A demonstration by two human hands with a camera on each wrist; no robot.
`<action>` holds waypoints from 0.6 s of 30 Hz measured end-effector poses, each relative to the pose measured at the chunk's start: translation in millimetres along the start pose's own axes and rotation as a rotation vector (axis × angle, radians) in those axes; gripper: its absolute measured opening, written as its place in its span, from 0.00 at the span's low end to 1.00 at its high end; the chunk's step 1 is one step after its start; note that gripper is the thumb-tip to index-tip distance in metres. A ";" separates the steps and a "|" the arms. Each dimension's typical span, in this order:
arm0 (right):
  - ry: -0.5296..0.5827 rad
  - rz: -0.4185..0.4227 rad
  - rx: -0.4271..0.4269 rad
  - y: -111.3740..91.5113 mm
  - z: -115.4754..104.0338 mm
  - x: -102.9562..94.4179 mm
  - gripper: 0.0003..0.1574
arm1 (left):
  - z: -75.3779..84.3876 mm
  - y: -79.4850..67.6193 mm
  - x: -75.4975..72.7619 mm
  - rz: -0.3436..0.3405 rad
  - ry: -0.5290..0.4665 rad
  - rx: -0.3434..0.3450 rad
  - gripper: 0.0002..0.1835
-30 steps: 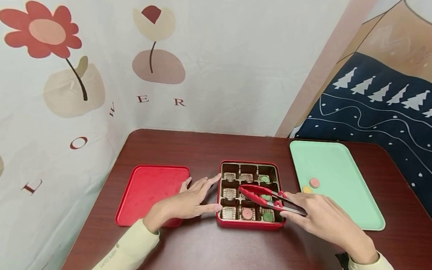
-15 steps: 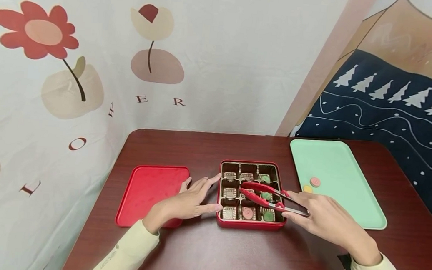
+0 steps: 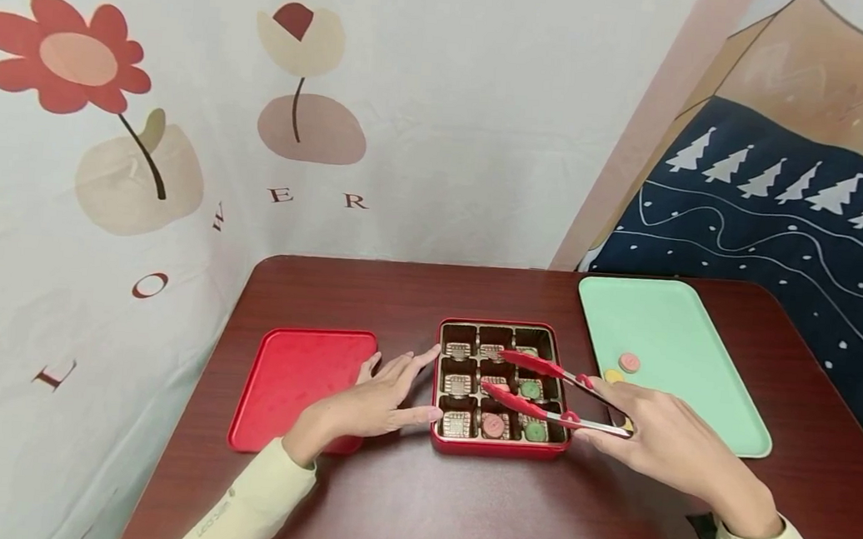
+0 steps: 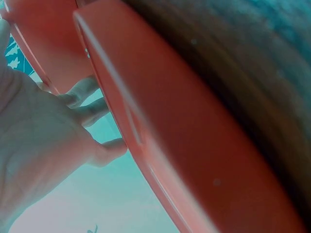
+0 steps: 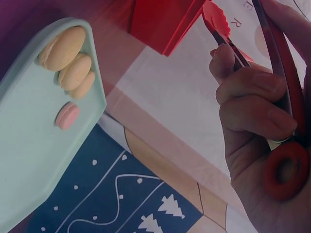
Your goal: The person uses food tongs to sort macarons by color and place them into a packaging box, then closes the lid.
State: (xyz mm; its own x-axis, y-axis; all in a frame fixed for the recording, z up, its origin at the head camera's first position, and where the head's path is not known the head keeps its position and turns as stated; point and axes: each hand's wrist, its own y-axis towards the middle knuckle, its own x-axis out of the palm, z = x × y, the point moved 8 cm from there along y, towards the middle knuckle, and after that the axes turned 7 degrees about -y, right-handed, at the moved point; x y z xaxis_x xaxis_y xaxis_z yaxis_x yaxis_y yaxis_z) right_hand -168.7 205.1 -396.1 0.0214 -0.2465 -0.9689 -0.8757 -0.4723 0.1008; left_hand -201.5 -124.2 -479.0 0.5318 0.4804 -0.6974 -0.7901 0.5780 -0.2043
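My left hand [image 3: 369, 403] lies with fingers spread, its thumb and index fingertips right at the left wall of the red box [image 3: 497, 449]. My right hand [image 3: 664, 436] grips a pair of tongs [image 3: 583, 401] with red tips, spread apart over the box. Beneath the tips, a pink macaron [image 3: 494, 383] sits in the middle compartment, partly covered by the tongs. Another pink macaron [image 3: 492, 427] is in the front middle compartment. Green macarons fill the right column, including one in the middle row [image 3: 531, 389] and one in front [image 3: 535, 431]. The left column is bare.
A pale green tray [image 3: 695, 363] at the right bears a pink macaron [image 5: 67, 115] and several yellow macarons [image 5: 76, 70], partly hidden by my right hand in the head view. The red lid [image 3: 303, 386] lies left of the box, partly under my left hand.
The tongs have spread wide and their arms now stand apart over the middle compartment, showing the pink macaron there. My right hand has shifted slightly right; my left hand has stayed put.
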 end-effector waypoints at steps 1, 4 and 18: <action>0.001 -0.001 0.009 -1.2 1.2 -0.9 0.45 | 0.2 -0.1 -0.3 0.000 0.001 -0.002 0.53; -0.004 0.014 0.021 -5.3 5.5 -4.0 0.46 | 0.4 -0.2 -0.6 0.000 -0.001 -0.002 0.53; 0.001 0.051 0.082 -22.5 31.8 -14.6 0.52 | -0.5 0.5 0.9 -0.001 0.006 0.007 0.53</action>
State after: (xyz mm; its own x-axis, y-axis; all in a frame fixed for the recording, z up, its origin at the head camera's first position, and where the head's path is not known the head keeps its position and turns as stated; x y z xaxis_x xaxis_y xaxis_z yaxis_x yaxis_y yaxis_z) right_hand -164.6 246.3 -391.4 -0.0241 -0.2695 -0.9627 -0.9122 -0.3881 0.1314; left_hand -201.6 -123.9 -480.1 0.5308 0.4754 -0.7016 -0.7872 0.5831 -0.2005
